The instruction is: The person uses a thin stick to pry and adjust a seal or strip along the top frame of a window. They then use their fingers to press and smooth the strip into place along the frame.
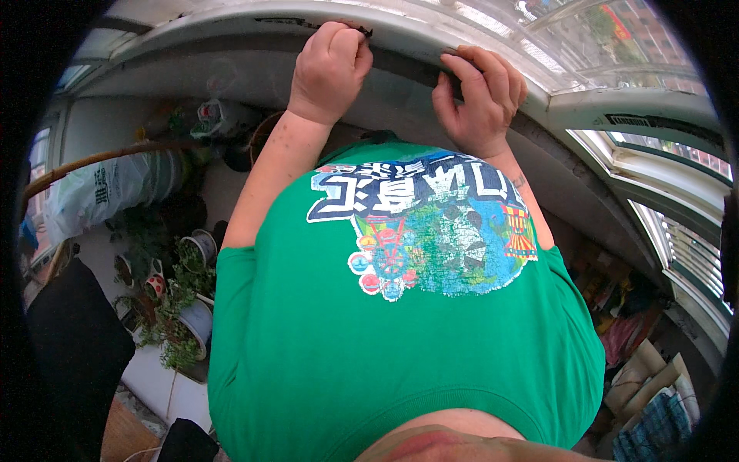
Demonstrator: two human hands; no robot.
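Note:
My left hand (329, 71) is closed in a fist at the white window frame (416, 35). A small dark scrap (366, 32) shows beside its curled fingers; its kind is too small to tell. To the right, my right hand (483, 96) rests against the lower edge of the same frame. Its fingers are bent and spaced, with the thumb apart from them, and I see nothing held. Dark, worn marks (285, 21) run along the frame left of my left hand.
Window glass (608, 42) slopes beyond the frame. Potted plants (196, 323), a white plastic bag (108, 192) and a curved cane rod (115, 158) are on the left. At lower right lie folded cardboard (647, 377) and a blue checked cloth (654, 427).

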